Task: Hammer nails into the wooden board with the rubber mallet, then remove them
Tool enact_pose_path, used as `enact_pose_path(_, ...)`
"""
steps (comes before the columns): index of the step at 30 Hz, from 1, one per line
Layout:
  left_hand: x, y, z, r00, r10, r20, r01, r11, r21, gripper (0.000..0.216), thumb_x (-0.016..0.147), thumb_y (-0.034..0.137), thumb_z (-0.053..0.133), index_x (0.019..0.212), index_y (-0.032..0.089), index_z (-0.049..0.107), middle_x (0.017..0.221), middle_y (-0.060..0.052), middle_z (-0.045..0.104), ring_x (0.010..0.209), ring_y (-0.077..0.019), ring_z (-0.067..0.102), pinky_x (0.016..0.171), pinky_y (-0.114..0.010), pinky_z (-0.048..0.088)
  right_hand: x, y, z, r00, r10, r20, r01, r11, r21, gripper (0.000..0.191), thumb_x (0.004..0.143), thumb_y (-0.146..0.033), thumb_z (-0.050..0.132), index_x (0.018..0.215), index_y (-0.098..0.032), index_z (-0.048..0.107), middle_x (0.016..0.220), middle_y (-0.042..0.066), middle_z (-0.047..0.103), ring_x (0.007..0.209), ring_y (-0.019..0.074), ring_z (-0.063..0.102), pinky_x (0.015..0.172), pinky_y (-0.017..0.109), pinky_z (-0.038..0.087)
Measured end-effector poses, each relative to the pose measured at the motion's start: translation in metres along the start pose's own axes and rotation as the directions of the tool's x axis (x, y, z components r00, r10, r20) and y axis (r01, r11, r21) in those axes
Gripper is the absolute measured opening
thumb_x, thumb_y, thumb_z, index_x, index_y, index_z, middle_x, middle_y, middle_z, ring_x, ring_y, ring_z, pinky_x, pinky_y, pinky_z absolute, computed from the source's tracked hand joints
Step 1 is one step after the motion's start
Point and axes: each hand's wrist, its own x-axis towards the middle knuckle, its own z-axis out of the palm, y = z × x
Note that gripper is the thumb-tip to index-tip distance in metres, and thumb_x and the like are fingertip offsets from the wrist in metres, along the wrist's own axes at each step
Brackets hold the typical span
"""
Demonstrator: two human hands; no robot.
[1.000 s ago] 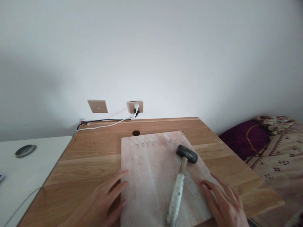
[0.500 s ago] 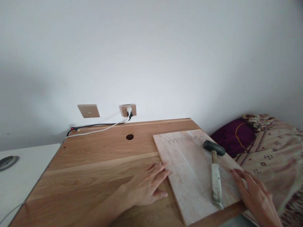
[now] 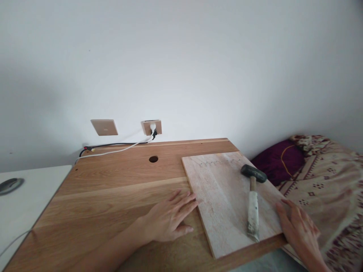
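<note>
A pale, stone-patterned board [image 3: 219, 200] lies flat on the wooden desk [image 3: 113, 189]. On top of it rests a mallet with a black head [image 3: 253, 173] and a handle wrapped in whitish material [image 3: 253, 213]. My left hand [image 3: 168, 215] lies palm down on the desk, fingers stretched, with the fingertips at the board's left edge. Over by the board's right edge is my right hand [image 3: 299, 226], its fingers extended along that side near the front corner. Neither hand touches the mallet.
White and black cables [image 3: 113, 152] run along the desk's back edge to a wall socket [image 3: 152, 127]. A round hole [image 3: 153, 159] pierces the desk. At left stands a white surface [image 3: 25, 200] bearing a dark oval object [image 3: 11, 186]. A purple cushion [image 3: 279, 160] and patterned cloth [image 3: 326, 189] are on the right.
The whole view has shifted slightly, so desk, board and hands appear a little higher and further left. Both hands keep about the same places beside the board, and the mallet stays on it.
</note>
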Motion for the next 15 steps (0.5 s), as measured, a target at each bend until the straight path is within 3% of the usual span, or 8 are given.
enact_pose_path(9, 0.001, -0.001, -0.001, 1.0, 0.017, 0.0, -0.017, 1.0, -0.001, 0.084, 0.103, 0.049, 0.058, 0.169, 0.023, 0.013, 0.173, -0.01, 0.026, 0.16, -0.0296, 0.024, 0.133, -0.051, 0.019, 0.0, 0.009, 0.006, 1.0, -0.02, 0.011, 0.02, 0.999, -0.042, 0.071, 0.095, -0.066, 0.031, 0.134, -0.017, 0.062, 0.139, 0.026, 0.066, 0.128, 0.0527, 0.059, 0.105, 0.072, 0.043)
enact_pose_path(15, 0.004, -0.001, 0.005, 0.998, 0.041, -0.036, -0.041, 0.999, 0.014, 0.074, 0.107, 0.056, 0.044, 0.169, 0.028, 0.014, 0.172, -0.006, 0.028, 0.163, -0.0286, 0.014, 0.134, -0.057, 0.006, 0.002, 0.01, 0.005, 1.0, 0.008, 0.029, -0.008, 1.0, 0.0, 0.072, 0.093, -0.072, 0.03, 0.135, -0.024, 0.062, 0.135, 0.026, 0.068, 0.131, 0.0534, 0.057, 0.107, 0.073, 0.039)
